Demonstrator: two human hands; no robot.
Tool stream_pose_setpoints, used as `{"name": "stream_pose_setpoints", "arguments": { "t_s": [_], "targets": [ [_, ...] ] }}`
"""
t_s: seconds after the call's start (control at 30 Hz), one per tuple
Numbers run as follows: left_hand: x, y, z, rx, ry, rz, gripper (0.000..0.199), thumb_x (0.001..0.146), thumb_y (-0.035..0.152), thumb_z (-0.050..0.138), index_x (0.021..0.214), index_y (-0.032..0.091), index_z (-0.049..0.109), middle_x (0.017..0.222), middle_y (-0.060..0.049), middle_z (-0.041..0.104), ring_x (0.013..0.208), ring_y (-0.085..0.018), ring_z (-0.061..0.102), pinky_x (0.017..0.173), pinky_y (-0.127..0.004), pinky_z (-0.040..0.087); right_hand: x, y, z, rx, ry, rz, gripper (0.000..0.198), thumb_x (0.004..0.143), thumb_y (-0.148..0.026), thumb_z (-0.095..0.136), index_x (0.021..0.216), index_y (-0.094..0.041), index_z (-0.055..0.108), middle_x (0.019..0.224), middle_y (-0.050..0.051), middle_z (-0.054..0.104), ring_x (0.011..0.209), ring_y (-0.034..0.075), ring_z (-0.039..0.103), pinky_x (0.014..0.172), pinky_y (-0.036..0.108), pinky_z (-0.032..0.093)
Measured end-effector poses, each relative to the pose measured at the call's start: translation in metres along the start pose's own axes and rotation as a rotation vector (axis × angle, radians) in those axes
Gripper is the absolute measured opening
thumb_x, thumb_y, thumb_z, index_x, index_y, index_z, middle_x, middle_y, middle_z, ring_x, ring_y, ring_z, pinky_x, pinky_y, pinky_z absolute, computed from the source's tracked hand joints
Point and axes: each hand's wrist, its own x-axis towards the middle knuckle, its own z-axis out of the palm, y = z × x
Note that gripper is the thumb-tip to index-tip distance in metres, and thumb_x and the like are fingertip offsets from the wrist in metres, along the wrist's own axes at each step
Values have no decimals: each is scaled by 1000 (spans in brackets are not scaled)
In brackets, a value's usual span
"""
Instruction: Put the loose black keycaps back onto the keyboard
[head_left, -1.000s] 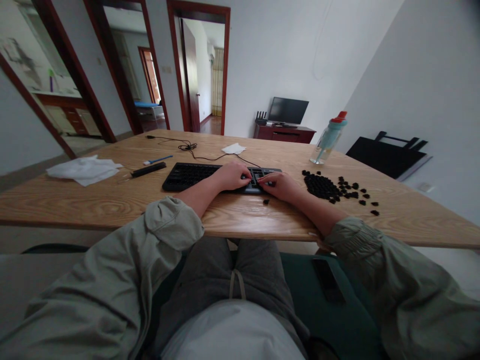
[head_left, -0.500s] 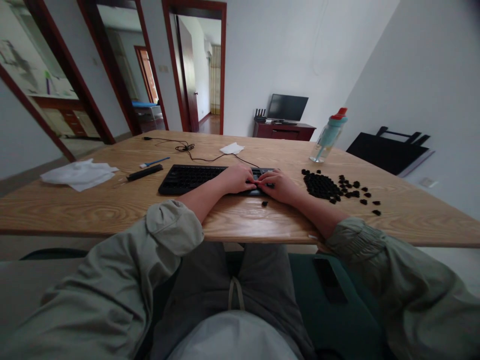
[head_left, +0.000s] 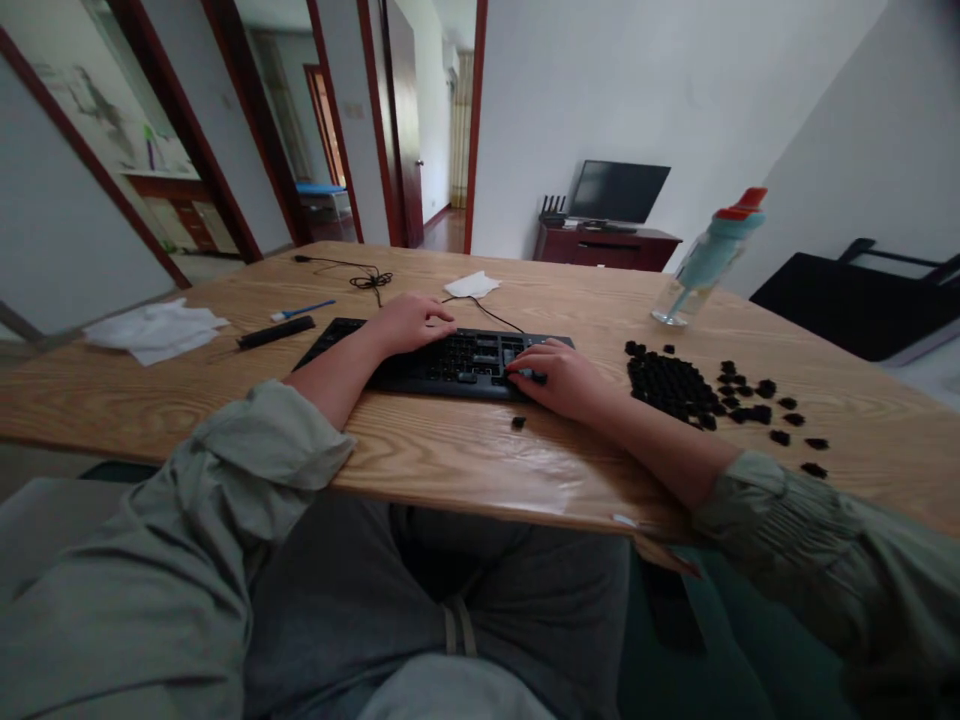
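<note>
A black keyboard (head_left: pixel 442 378) lies near the table's front, parts of its deck showing without keycaps. My left hand (head_left: pixel 411 324) rests over its back middle part, thumb and fingers apart, holding nothing I can see. At the keyboard's right end, my right hand (head_left: pixel 562 376) has its fingertips drawn together against the deck. Something small and dark shows between those fingers, too hidden to name. One loose black keycap (head_left: pixel 518 423) sits on the wood in front of the keyboard. To the right of my right hand lies a dense group of black keycaps (head_left: pixel 667 385), with several more scattered beside it.
On the wooden table (head_left: pixel 420 450) are a white tissue (head_left: pixel 156 330), a black stick-like tool (head_left: pixel 276 333) and a blue brush (head_left: pixel 304 310) at left. Behind the keyboard lie its coiled cable (head_left: pixel 371 281) and a folded tissue (head_left: pixel 472 285). A water bottle (head_left: pixel 705 265) stands back right.
My left hand has moved left, away from my right hand, and its fingers have parted. My right hand stays at the keyboard's right end. The camera view has shifted, and the keyboard sits turned slightly.
</note>
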Motion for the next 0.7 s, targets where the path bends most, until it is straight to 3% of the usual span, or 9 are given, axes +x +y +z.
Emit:
{"name": "stream_pose_setpoints", "arguments": {
  "t_s": [0.13, 0.27, 0.5, 0.7],
  "targets": [
    [-4, -5, -6, -35, 98, -97, 30, 87, 39, 61, 100, 18, 78, 103, -8, 75, 96, -22, 65, 90, -32, 49, 3, 0, -4, -27, -23, 29, 21, 89, -28, 61, 100, -21, 77, 99, 9, 75, 93, 25, 66, 87, 38, 50],
    [-4, 5, -7, -70, 107, -133, 30, 85, 41, 62, 98, 19, 77, 99, -6, 76, 86, -19, 65, 81, -30, 50, -3, -9, -8, -23, 34, 126, 20, 84, -28, 64, 99, -22, 76, 92, 7, 74, 86, 23, 67, 79, 34, 51],
    [-7, 25, -10, -119, 66, -27, 30, 86, 41, 59, 98, 19, 77, 96, -5, 77, 82, -18, 66, 77, -28, 50, -42, -19, -28, 26, 22, 239, 25, 81, -28, 65, 103, -22, 76, 94, 7, 75, 81, 20, 66, 73, 31, 51],
    [-16, 50, -8, -200, -20, 179, 27, 88, 35, 59, 100, 18, 76, 94, -5, 76, 85, -18, 66, 80, -28, 49, -67, -32, -35, 204, -65, 399, 26, 83, -34, 65, 101, -20, 77, 75, 4, 71, 61, 14, 58, 57, 25, 43]
  ]
}}
